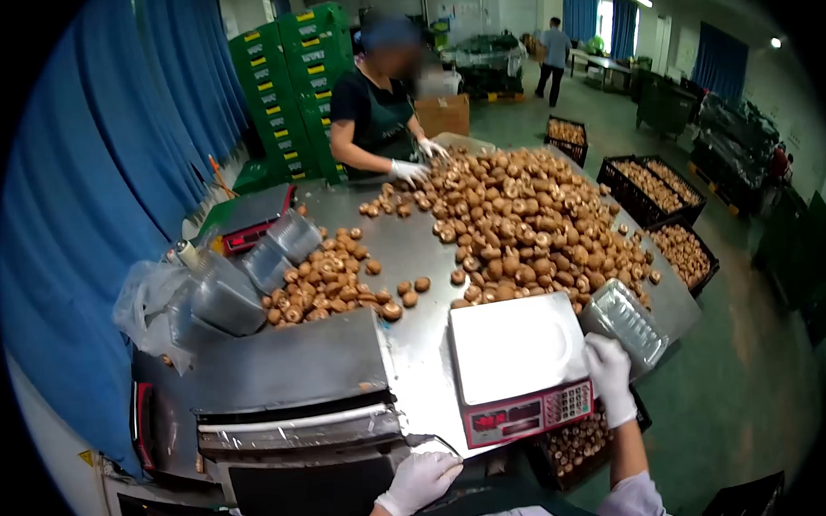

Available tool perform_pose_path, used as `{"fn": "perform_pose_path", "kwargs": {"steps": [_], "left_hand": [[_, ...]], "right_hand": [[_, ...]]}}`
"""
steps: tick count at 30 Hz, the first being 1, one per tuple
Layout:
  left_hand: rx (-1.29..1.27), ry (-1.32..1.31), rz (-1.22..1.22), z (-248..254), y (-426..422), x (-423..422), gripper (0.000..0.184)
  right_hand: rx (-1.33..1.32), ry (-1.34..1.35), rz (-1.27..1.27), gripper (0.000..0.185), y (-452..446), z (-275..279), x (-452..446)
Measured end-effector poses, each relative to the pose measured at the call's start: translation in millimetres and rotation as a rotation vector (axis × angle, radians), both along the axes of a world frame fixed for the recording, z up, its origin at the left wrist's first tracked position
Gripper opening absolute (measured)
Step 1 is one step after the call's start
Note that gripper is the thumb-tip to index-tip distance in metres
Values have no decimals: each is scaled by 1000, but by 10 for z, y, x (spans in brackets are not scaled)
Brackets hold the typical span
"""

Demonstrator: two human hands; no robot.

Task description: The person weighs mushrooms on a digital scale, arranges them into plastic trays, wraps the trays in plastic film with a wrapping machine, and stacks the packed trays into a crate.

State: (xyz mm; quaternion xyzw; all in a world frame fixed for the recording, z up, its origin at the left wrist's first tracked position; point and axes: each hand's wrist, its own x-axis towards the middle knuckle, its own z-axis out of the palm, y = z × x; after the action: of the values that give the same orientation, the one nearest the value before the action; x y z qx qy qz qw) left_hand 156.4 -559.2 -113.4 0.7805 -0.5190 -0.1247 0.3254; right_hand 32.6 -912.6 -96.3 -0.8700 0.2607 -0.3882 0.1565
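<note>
My right hand [610,369], in a white glove, grips the near edge of a clear plastic tray [626,328]. The tray is tilted beside the scale's right side, and my fingers are partly hidden. A digital scale [516,345] with a bare white platform and a red front panel sits left of that hand; its red digits are too blurred to read. At the table's front edge, by the wrapping machine [290,371], my left hand [423,480] is gloved and its fingers are curled together. What they hold, if anything, I cannot make out.
A large heap of brown mushrooms [530,217] covers the steel table's [404,258] far right; a smaller pile [327,279] lies left beside stacked clear trays [228,292]. Opposite, a gloved co-worker [381,113] touches the heap. Mushroom crates [652,190] stand on the floor at right.
</note>
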Motion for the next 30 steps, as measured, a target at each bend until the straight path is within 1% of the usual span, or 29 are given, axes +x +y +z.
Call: {"fn": "perform_pose_path", "kwargs": {"steps": [2, 3, 4, 5, 6, 8, 9, 10, 12, 13, 16, 17, 18, 19, 20, 21, 22, 23, 24, 25, 26, 27, 28, 30], "left_hand": [[-17, 50, 2, 7, -297, -108, 13], [-38, 55, -25, 22, -445, -142, 13], [-2, 39, -45, 38, -574, -177, 14], [11, 52, -50, -10, -673, -217, 14], [21, 64, -52, -29, -769, -250, 15], [39, 67, -23, 3, -906, -318, 16], [47, 67, 11, 21, -975, -339, 17], [50, 71, 23, 35, -1029, -362, 17], [45, 99, 121, 57, -1096, -375, 19], [79, 113, 152, 46, -1117, -372, 19], [41, 105, 201, 90, -1188, -307, 18], [31, 104, 253, 120, -1206, -292, 17], [50, 100, 258, 105, -1220, -230, 18], [15, 94, 261, 77, -1238, -175, 17], [-20, 86, 267, 44, -1249, -111, 17], [-26, 38, 252, 19, -1259, -28, 16], [-35, 77, 276, 5, -1256, 33, 14], [-42, 94, 319, 3, -1260, 83, 15], [-52, 108, 363, 18, -1266, 136, 16], [-51, 105, 385, 18, -1274, 179, 16], [-109, 263, 463, 3, -1298, 217, 18], [-170, 419, 538, -31, -1314, 249, 20], [-171, 411, 558, -113, -1328, 294, 20], [-463, 931, 707, -285, -1363, 426, 24]], "right_hand": [[-71, 122, -168, 32, -578, -135, -199], [-119, 251, -217, 35, -839, -242, -300], [-170, 378, -266, 39, -1037, -334, -382], [-96, 476, -305, 33, -1165, -405, -445], [-83, 482, -308, 33, -1229, -441, -509], [265, 612, -188, 25, -1362, -439, -551], [246, 540, -155, 22, -1346, -372, -552], [246, 545, -144, 22, -1422, -386, -572], [347, 488, -65, 23, -1509, -412, -586], [500, 456, -35, 23, -1545, -365, -598], [579, 447, -21, 22, -1581, -314, -585], [579, 451, -21, 22, -1614, -356, -591], [615, 400, 5, 20, -1648, -426, -599], [651, 348, 33, 18, -1664, -456, -610], [649, 354, 37, 18, -1652, -460, -622], [564, 361, -30, 20, -1603, -455, -609], [479, 368, -91, 23, -1550, -451, -602], [193, 352, -74, 15, -1510, -432, -609], [191, 352, -52, 15, -1473, -320, -571], [117, 163, -61, 8, -1388, -154, -536], [47, -29, -69, 4, -1298, 18, -499], [-11, -105, -12, 6, -1211, 205, -428], [-67, -184, 42, 10, -1115, 382, -351], [-202, -188, 234, 14, -914, 601, -179]]}}
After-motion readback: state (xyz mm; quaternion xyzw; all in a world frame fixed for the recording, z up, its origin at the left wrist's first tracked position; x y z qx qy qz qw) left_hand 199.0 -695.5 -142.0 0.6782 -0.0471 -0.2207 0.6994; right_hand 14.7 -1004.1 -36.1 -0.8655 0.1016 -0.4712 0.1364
